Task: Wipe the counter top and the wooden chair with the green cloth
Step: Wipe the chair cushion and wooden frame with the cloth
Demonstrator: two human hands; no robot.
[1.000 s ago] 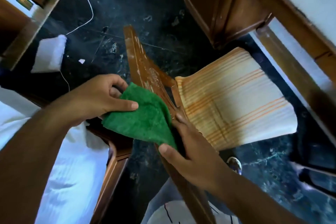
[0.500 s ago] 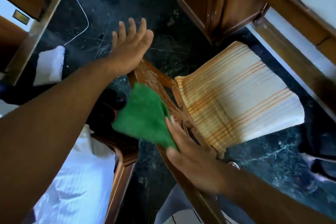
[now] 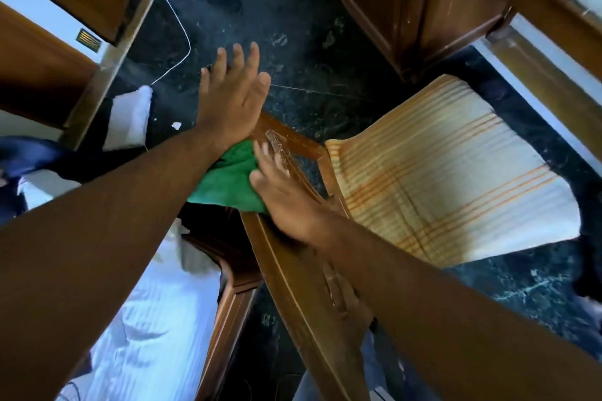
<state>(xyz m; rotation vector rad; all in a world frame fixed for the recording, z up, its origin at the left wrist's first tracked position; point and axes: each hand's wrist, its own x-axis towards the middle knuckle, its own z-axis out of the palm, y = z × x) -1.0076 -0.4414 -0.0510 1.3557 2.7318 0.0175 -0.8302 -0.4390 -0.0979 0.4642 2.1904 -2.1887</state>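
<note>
At about nine o'clock lies a white folded cloth (image 3: 128, 119) on the dark marbled floor (image 3: 312, 52), with a thin white cable (image 3: 182, 32) curving past it toward eleven o'clock. Lower, around seven o'clock, a bed with a pale striped sheet (image 3: 146, 329) shows inside its brown wooden frame (image 3: 228, 303). Moving toward the centre, the left hand (image 3: 233, 101) is stretched out flat over the top of the chair back, fingers spread and straight, gripping nothing; its wrist passes over the upper edge of the green cloth (image 3: 228, 179). The cloth sits bunched on the top rail of the wooden chair (image 3: 293, 270), just left of centre (part of it is hidden under the left forearm). The right hand (image 3: 280, 192) lies on the cloth's right edge, palm down, fingers extended along the carved rail and pressing the fabric against the wood rather than pinching it; its fingertips are blurred. The chair's rail runs from the centre down toward six o'clock. At three o'clock the chair seat carries a cream cushion with orange stripes (image 3: 439, 172). At one o'clock stands a dark wooden cabinet (image 3: 423, 3).
</note>
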